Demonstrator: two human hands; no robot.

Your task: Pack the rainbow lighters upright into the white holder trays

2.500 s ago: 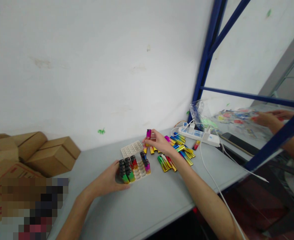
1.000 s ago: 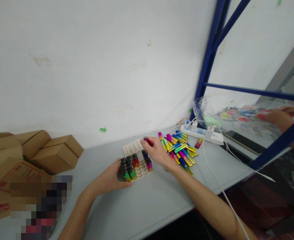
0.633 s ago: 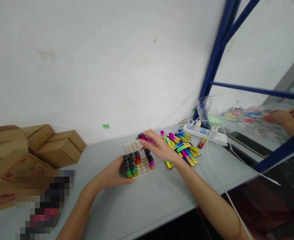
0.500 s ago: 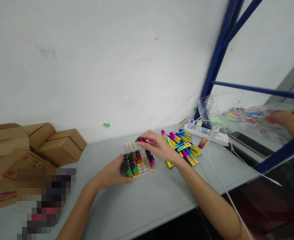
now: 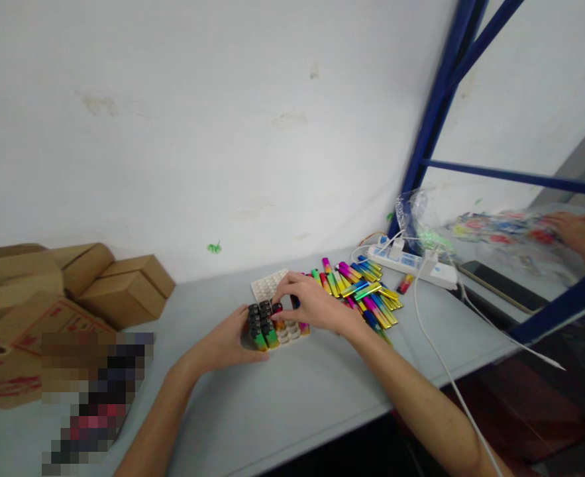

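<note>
Cigarette lighters (image 5: 259, 324) with black tops and coloured bodies stand upright in close rows in the left part of a white holed tray (image 5: 267, 283). My left hand (image 5: 227, 341) is curled round the left side of this group, its thumb along the front edge and its fingertips hidden behind the lighters. With bent thumb and forefinger, my right hand (image 5: 307, 301) pinches at the top of a red lighter (image 5: 278, 324) beside the rows. The hand partly covers that lighter and the tray's right part. A magenta lighter (image 5: 305, 328) stands at the tray's right edge.
Loose shiny lighters (image 5: 366, 298) lie piled to the right. Behind them are a white power strip (image 5: 411, 262) with cables and a phone (image 5: 501, 285). Cardboard boxes (image 5: 123, 291) stand left. Beyond a blue frame (image 5: 431, 132), another person's hands (image 5: 578, 232) handle a clear bag.
My right hand has come down with a dark red lighter from above the tray to the standing rows. My left hand keeps its place. The other person's hands have shifted slightly.
</note>
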